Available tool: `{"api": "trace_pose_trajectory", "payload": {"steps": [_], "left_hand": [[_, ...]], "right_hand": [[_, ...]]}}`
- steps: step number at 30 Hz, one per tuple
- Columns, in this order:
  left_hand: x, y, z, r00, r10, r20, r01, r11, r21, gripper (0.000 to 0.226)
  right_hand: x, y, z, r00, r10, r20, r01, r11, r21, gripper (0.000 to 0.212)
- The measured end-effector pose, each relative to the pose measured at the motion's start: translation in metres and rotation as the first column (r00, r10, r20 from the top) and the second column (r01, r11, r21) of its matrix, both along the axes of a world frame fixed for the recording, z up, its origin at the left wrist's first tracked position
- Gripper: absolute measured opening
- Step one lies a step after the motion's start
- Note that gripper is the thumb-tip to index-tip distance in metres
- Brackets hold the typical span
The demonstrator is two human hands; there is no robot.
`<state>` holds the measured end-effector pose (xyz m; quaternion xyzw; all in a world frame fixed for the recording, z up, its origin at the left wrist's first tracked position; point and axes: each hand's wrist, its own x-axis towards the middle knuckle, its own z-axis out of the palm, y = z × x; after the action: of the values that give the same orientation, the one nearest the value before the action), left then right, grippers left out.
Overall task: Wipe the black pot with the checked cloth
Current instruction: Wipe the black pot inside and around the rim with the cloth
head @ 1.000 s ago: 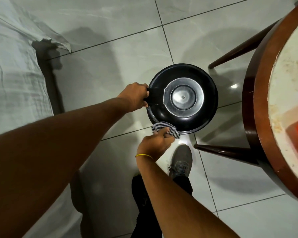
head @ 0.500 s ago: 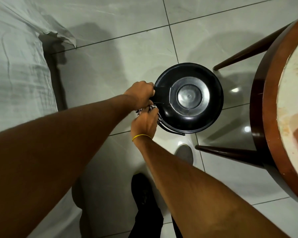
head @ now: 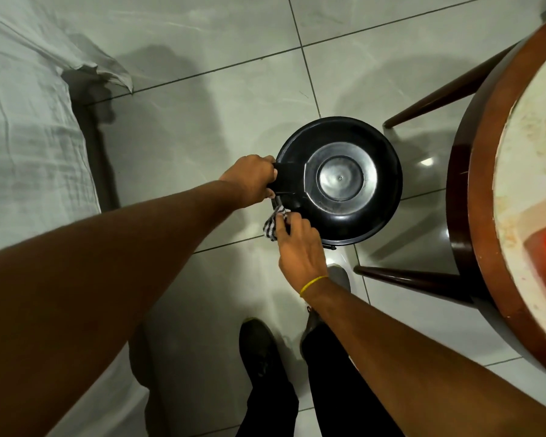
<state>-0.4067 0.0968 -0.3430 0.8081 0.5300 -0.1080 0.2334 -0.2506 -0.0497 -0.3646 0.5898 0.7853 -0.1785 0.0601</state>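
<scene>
The black pot is held above the tiled floor, seen from straight over it, with a shiny round centre. My left hand grips the pot's black handle at its left side. My right hand holds the black-and-white checked cloth bunched against the pot's lower left rim, just under the handle. Most of the cloth is hidden under my fingers.
A round table with a dark wooden rim and slanting legs stands close on the right, an orange thing on its top. A bed with a pale sheet fills the left. My shoes are on the floor tiles below.
My right hand with the cloth has slid from the pot's left side near the handle down along the lower left rim. The left hand keeps its grip on the handle.
</scene>
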Motion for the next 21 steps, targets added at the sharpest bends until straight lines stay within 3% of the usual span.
{"api": "trace_pose_trajectory", "payload": {"steps": [4,8,10,12,14,16,21], "left_hand": [[0.003,-0.004,0.002,1.0,0.012,-0.006,-0.012,1.0,0.002,0.04],[0.003,-0.003,0.004,0.998,-0.043,-0.046,0.043,0.999,-0.002,0.039],[0.003,-0.002,0.006,0.997,-0.06,-0.057,0.06,0.998,-0.008,0.039],[0.003,-0.002,0.007,0.995,-0.069,-0.07,0.068,0.998,-0.009,0.04],[0.002,-0.002,0.007,0.992,-0.088,-0.088,0.088,0.996,-0.006,0.04],[0.002,-0.002,0.007,0.989,-0.11,-0.095,0.11,0.994,-0.005,0.041],[0.004,0.002,0.01,0.981,-0.152,-0.119,0.151,0.988,-0.011,0.043]], "right_hand": [[0.039,-0.024,0.004,0.999,0.034,0.007,-0.033,0.996,-0.081,0.073],[0.073,-0.048,0.009,0.962,-0.268,-0.05,0.263,0.96,-0.092,0.07],[0.086,-0.055,0.01,0.85,-0.513,-0.123,0.495,0.856,-0.146,0.054],[0.1,-0.053,0.012,0.669,-0.731,-0.136,0.707,0.682,-0.188,0.036],[0.114,-0.046,0.013,0.587,-0.808,-0.052,0.795,0.587,-0.15,0.034],[0.124,-0.037,0.014,0.59,-0.806,-0.048,0.802,0.592,-0.081,0.035],[0.101,-0.014,0.026,0.73,-0.591,-0.343,0.658,0.743,0.121,0.04]]}}
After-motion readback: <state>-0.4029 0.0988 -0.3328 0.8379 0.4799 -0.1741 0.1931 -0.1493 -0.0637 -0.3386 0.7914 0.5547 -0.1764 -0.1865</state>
